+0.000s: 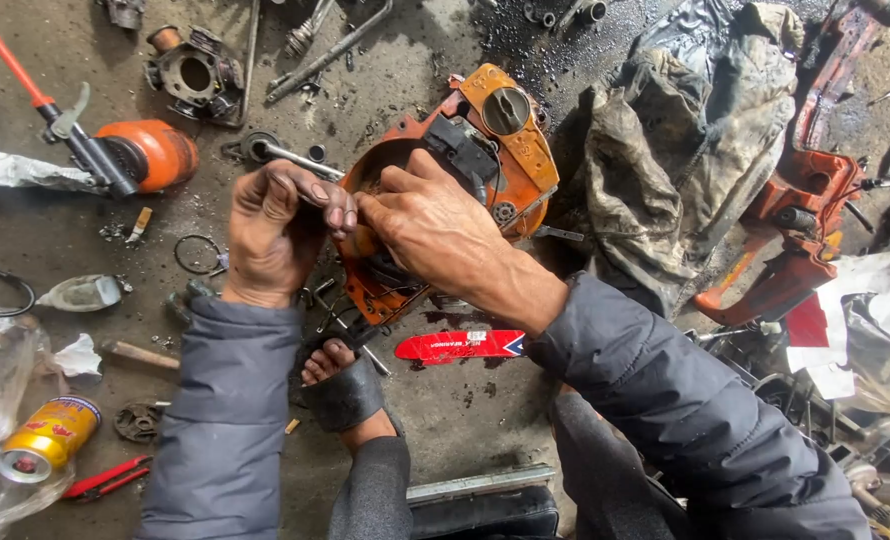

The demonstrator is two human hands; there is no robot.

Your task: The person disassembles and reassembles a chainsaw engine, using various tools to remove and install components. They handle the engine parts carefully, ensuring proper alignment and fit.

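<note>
Left hand [277, 232]: fingers curling tight around a metal socket wrench [287, 157].
Right hand [433, 228]: fingers pinching closed inside the orange engine housing [485, 140], mid-floor.

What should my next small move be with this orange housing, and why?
Probably steady the orange engine housing with the right hand before turning further: the left hand grips a metal socket wrench reaching into it, and the housing sits tilted on the floor, braced only by a foot.
</note>
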